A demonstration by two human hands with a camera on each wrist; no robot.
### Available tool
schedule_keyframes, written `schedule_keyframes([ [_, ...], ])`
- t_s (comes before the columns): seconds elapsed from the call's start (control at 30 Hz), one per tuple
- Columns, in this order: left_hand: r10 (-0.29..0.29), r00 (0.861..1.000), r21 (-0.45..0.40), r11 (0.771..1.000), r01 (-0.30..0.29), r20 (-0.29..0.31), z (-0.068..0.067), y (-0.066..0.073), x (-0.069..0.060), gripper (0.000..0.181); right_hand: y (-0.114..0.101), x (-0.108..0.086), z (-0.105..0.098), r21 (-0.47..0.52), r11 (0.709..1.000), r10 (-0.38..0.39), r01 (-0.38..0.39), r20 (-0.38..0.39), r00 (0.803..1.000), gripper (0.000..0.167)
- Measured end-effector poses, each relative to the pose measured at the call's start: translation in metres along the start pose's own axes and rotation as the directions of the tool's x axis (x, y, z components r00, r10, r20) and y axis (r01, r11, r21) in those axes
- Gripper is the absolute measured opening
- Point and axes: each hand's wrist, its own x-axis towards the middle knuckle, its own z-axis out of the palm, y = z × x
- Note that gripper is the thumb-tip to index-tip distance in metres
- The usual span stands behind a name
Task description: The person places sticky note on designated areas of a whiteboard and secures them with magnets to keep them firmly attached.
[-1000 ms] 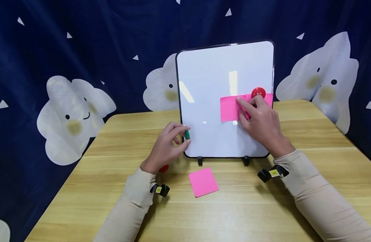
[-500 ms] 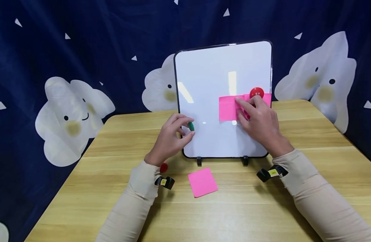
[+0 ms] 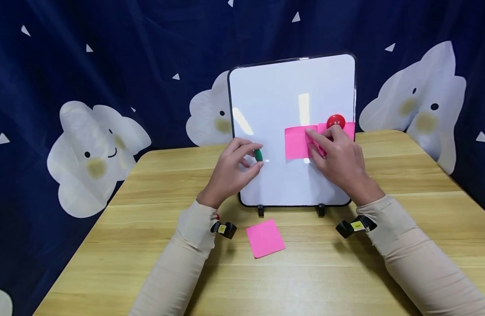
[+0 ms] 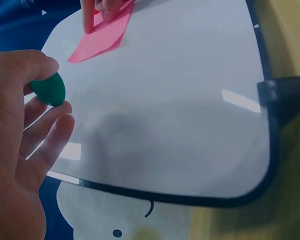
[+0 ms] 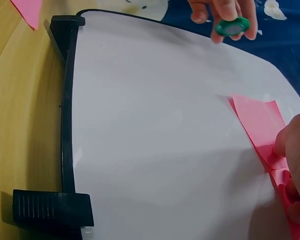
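My left hand (image 3: 231,173) pinches a green round magnet (image 3: 258,155) between thumb and fingertips, just in front of the whiteboard (image 3: 274,96). A grey disc shows on the magnet's (image 5: 232,27) underside in the right wrist view. With its fingertips, my right hand (image 3: 341,160) presses a pink sticky note (image 3: 295,142) against the board. A second pink note (image 3: 350,128) sits to the right, partly behind that hand and overlapped by the first. At its top edge is a red round magnet (image 3: 335,121).
Black feet (image 3: 260,211) support the board on the wooden table (image 3: 305,281). Another pink sticky note (image 3: 265,238) lies flat in front of it. A red piece (image 3: 217,217) is mostly hidden behind the left wrist. Behind hangs a dark blue curtain (image 3: 147,35) with cloud shapes.
My left hand has moved up and to the right with the green magnet, from the board's lower left edge towards the pink notes. The right hand stays on the note.
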Motion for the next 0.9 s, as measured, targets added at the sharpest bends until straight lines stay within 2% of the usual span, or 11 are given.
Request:
schedule_keyframes([
  [0.5,0.047,0.997,-0.005,0.999,-0.048,-0.055,0.013,0.007,0.027,0.034,-0.001,0.0,0.001,0.006,1.0,0.013,-0.013,-0.008,1.0,0.042],
  [0.77,-0.007,0.999,-0.058,0.998,0.004,-0.048,0.019,0.011,0.035,0.033,0.0,0.0,0.002,0.002,1.0,0.007,-0.007,-0.018,1.0,0.042],
  [0.9,-0.014,0.999,-0.057,0.998,0.012,-0.039,0.022,0.011,0.039,0.035,0.0,0.0,0.002,-0.006,1.0,0.004,-0.004,-0.016,1.0,0.043],
])
